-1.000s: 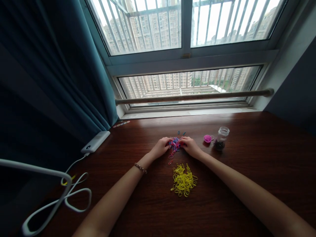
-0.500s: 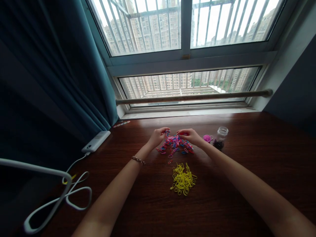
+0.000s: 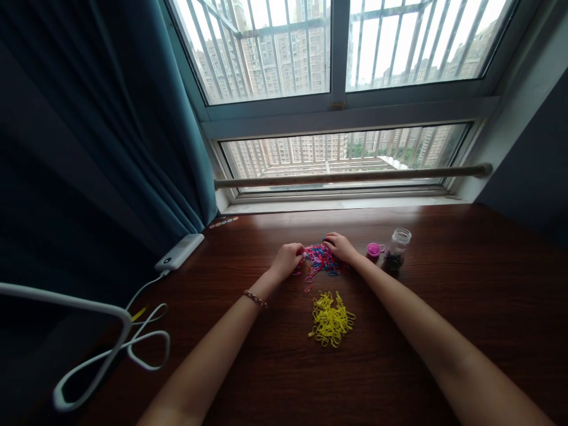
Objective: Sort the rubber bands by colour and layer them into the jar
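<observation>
So I had both hands on the far part of the worktop (image 3: 266,367), one at each side of a mixed pile (image 3: 320,258) of tiny loops, mostly pink, blue and red. My left hand (image 3: 287,260) was at the pile's left edge with the fingers curled in, and honestly I couldn't tell whether they were pinching any loops, since the back of the hand covered the tips. My right hand (image 3: 339,245) was at the far right edge of the pile, fingers bent down, with a bit of blue right by the fingertips; couldn't tell if that was gripped or just touching. A few loops had strayed off the near side of the pile, toward me. Closer to me, between my forearms, was a yellow pile (image 3: 332,319) of similar loops, loosely heaped and apart from the mixed one. Off to the right of my right hand there was a little pink cup (image 3: 373,250), and just beside that a clear jar (image 3: 400,239), upright, mouth uncovered, with something dark in the bottom. I had a beaded-looking bracelet (image 3: 255,299) on my left wrist. Way over left, by the blue curtain (image 3: 133,118), lay a white box (image 3: 180,251) with a white cable (image 3: 146,285) plugged into its near end.
</observation>
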Action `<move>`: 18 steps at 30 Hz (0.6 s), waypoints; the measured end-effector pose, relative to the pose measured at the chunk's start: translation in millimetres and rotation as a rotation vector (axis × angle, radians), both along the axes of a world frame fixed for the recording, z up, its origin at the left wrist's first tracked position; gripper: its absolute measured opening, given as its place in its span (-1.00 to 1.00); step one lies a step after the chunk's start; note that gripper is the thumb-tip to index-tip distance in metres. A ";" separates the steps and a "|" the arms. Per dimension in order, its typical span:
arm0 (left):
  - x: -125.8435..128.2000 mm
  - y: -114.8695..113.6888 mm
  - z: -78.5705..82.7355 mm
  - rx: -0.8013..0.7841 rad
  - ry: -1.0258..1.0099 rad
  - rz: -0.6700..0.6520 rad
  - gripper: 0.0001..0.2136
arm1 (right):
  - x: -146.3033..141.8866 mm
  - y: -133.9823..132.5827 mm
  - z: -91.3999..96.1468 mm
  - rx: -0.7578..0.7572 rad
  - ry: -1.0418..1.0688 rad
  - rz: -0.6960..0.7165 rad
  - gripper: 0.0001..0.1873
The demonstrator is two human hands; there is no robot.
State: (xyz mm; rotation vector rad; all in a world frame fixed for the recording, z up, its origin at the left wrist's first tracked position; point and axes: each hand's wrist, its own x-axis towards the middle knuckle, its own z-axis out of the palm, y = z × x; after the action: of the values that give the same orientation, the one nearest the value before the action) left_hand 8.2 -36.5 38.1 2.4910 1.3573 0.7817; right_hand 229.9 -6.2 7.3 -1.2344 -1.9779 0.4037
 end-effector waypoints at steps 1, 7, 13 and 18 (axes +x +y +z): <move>-0.6 -1.0 -0.7 0.004 0.001 -0.004 -0.89 | -1.3 -1.3 -0.5 0.005 -0.010 0.024 -0.80; -5.3 -6.1 -1.8 0.008 -0.009 -0.011 -0.82 | -5.6 -28.5 5.7 0.018 -0.043 0.206 -0.77; -7.7 -22.7 3.7 0.026 -0.006 -0.063 -0.63 | -0.2 -20.9 12.3 0.026 -0.038 0.119 -0.71; -15.8 -46.0 -1.9 0.069 0.061 -0.092 -0.58 | -4.3 4.4 3.7 -0.010 -0.101 0.067 -0.66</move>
State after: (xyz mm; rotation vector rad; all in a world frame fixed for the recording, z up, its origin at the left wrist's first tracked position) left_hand -7.6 -82.5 36.3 2.6301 1.2440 0.7513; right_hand 225.6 -1.9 11.1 -1.2185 -2.1106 0.3921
